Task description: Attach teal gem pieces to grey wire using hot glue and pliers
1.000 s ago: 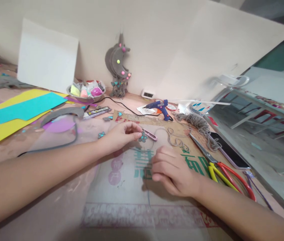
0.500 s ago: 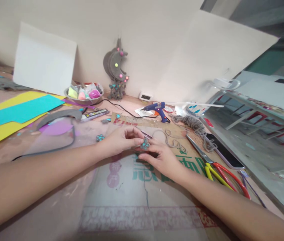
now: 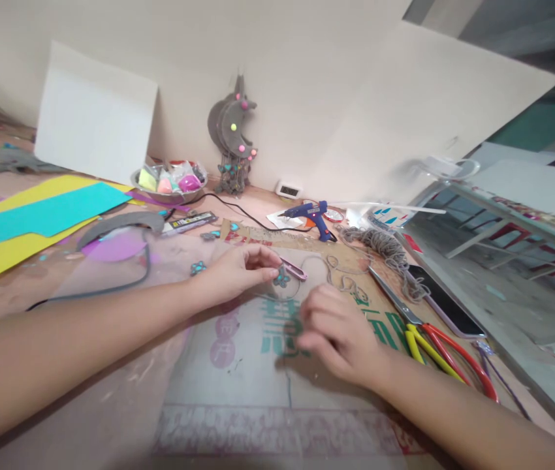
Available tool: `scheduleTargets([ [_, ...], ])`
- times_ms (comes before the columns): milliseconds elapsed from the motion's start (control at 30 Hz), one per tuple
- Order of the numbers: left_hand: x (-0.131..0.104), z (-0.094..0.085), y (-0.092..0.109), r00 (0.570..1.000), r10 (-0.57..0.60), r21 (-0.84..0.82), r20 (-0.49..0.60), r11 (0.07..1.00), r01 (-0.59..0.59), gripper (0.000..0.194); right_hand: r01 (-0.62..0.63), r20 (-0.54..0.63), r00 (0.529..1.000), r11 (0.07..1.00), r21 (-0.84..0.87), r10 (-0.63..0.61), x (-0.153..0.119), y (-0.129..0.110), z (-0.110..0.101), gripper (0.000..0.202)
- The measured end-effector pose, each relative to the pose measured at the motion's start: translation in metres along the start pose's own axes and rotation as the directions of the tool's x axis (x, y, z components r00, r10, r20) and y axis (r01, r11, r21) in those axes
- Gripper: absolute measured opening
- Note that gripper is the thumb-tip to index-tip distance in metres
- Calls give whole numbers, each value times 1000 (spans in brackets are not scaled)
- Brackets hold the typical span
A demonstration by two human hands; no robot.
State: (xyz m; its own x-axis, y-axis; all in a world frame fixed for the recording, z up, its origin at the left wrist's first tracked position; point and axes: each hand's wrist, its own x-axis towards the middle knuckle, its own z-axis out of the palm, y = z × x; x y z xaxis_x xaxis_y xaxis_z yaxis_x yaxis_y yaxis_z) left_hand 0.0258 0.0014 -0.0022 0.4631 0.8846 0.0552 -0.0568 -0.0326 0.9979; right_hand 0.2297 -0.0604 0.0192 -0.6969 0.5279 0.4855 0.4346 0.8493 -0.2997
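My left hand (image 3: pixel 245 271) pinches a small grey and turquoise flower-shaped charm (image 3: pixel 281 279) between thumb and fingertips, a little above the board. Close behind the charm lies a slim pink-handled tool (image 3: pixel 294 269), partly hidden. My right hand (image 3: pixel 339 333) is apart from the charm, to its right and nearer to me. Motion blurs its curled fingers, so whether they hold anything does not show. Another flower charm (image 3: pixel 198 267) rests left of my left wrist. Under both hands is a printed cardboard sheet (image 3: pixel 258 385) beneath clear plastic.
Scissors (image 3: pixel 422 323), a phone (image 3: pixel 448 303) and a heap of grey cord (image 3: pixel 380 245) lie to the right. Behind are a blue glue gun (image 3: pixel 313 215) and a bowl (image 3: pixel 160 194) of coloured clay packs. A grey moon ornament (image 3: pixel 232 130) hangs against the wall.
My right hand has come away from the charm, moving right and toward me. The left hand still pinches the charm. More of the pink-handled tool now shows.
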Motion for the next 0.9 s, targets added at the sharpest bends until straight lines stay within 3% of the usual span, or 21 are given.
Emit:
scheduleTargets([
  [33,0,0,0,1000,4,-7,12,1000,-4,19,-143,-49,988,990,15,144,2,5,2,27],
  [100,-1,1,-1,999,15,3,40,1000,-16,20,-391,-103,912,918,70,397,6,16,5,16],
  [167,-3,2,-1,998,33,34,61,999,-35,19,-506,-89,850,852,133,519,9,22,9,13],
  [267,-5,4,-1,995,56,64,83,996,-62,18,-500,-44,856,846,186,515,12,22,13,13],
  [433,-6,5,-2,993,66,109,99,991,-76,20,-484,-63,863,856,182,501,12,16,14,13],
  [633,-6,3,-4,991,68,331,119,938,-104,25,-435,-76,891,889,142,448,12,17,13,14],
  [900,-7,2,3,980,113,378,164,910,-169,18,-411,-3,911,909,67,412,12,17,15,16],
])
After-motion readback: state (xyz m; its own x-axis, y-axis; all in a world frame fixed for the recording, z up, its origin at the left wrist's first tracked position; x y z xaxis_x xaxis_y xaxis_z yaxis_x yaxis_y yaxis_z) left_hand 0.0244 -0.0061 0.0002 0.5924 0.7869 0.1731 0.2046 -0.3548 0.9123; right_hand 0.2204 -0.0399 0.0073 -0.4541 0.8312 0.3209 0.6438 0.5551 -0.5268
